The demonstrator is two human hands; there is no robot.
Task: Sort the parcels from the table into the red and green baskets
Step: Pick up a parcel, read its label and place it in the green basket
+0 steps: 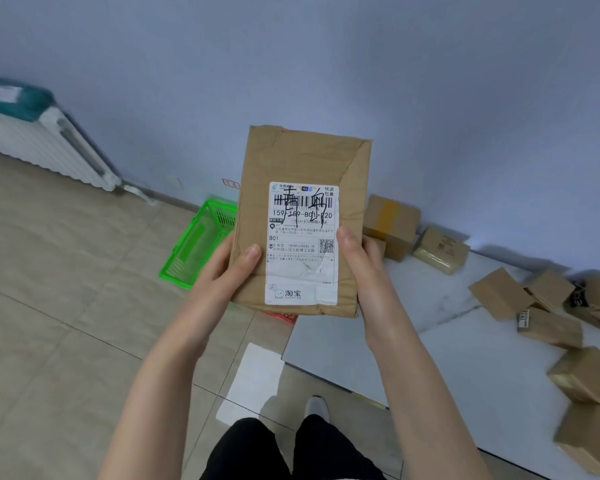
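Note:
I hold a flat brown parcel (302,161) upright in front of me, its white shipping label with black handwriting facing me. My left hand (231,268) grips its lower left edge, thumb on the front. My right hand (359,258) grips the lower right edge, thumb on the label. The green basket (196,244) stands on the floor behind the parcel, partly hidden by it. A sliver of the red basket (281,317) shows just under the parcel's bottom edge. Several brown cardboard parcels (548,327) lie on the white table (447,368) at the right.
A white radiator (45,143) lines the left wall with a teal package (14,97) on top. Two more boxes (392,226) sit at the table's far end by the wall. A white sheet (253,386) lies on the tiled floor near my feet.

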